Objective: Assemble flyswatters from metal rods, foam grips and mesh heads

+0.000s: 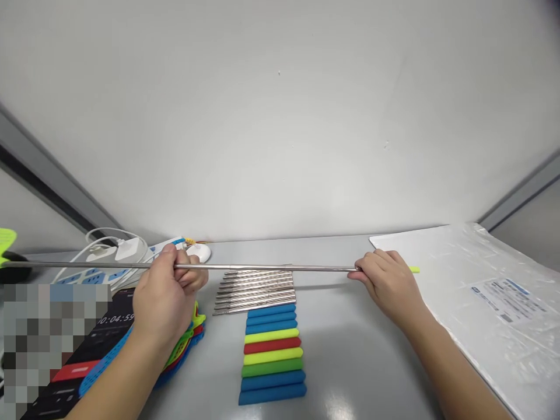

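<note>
A long metal telescopic rod (262, 268) stretches level across the view, drawn out in sections. My left hand (168, 280) is closed around its left part, and my right hand (385, 280) is closed near its right end. A yellow-green tip (415, 269) pokes out past the right hand. At the far left edge the rod meets a yellow-green piece (6, 240), mostly out of view. Below the rod lie several short metal rods (258, 291) in a row. Nearer me is a column of blue, yellow, red and green handle sleeves (272, 345).
Colored perforated swatter heads (181, 345) lie stacked under my left forearm, partly hidden. A phone with a timer (114, 318), a power strip (90, 274) with white chargers and cables stand at the left. A plastic-wrapped white package (464, 274) covers the right side. A wall rises behind.
</note>
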Available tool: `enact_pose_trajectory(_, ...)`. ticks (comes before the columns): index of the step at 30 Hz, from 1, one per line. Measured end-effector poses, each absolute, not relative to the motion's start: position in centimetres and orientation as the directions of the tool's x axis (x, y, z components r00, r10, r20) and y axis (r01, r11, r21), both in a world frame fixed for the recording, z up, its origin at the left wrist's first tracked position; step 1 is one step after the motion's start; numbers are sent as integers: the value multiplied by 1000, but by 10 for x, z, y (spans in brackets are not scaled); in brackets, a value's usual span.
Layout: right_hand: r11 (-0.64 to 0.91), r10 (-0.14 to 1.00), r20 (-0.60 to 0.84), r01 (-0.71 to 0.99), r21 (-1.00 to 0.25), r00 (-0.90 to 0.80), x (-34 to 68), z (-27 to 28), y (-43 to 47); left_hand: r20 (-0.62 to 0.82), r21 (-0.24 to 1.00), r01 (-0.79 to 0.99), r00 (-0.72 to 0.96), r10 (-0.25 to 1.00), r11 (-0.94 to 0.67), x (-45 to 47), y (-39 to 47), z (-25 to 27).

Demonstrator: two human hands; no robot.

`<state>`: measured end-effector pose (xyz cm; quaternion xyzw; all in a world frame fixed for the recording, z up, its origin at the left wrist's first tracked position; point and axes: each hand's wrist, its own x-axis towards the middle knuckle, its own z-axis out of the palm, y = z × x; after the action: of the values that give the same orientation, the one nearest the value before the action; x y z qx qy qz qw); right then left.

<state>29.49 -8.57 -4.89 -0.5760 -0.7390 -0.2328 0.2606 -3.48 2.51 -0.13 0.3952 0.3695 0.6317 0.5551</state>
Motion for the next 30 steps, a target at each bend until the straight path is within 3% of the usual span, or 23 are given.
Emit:
enact_pose_trajectory(4, 227, 692, 699, 974, 27, -181, 297, -51, -87, 79, 899, -424, -83, 993, -107, -34, 25, 2)
enact_pose_trajectory(11, 238, 729, 679, 962, -132, -87, 299, -59, -86, 44, 852, -510, -154, 987, -117, -15, 12, -18)
enact_pose_trajectory(17, 360, 743, 650, 915, -183, -162, 280, -63, -88, 18, 955, -297, 129, 992, 22, 5, -25, -44)
enact_pose_trajectory(26, 473, 691, 652, 877, -80, -313, 230, -49, -100, 4, 994, -103, 374, 928, 37, 14, -47, -47)
enact_pose_trajectory(30, 471, 667, 662, 882, -17, -343, 220, -49, -100, -3, 998, -53, 404, 915, 27, 14, -49, -44)
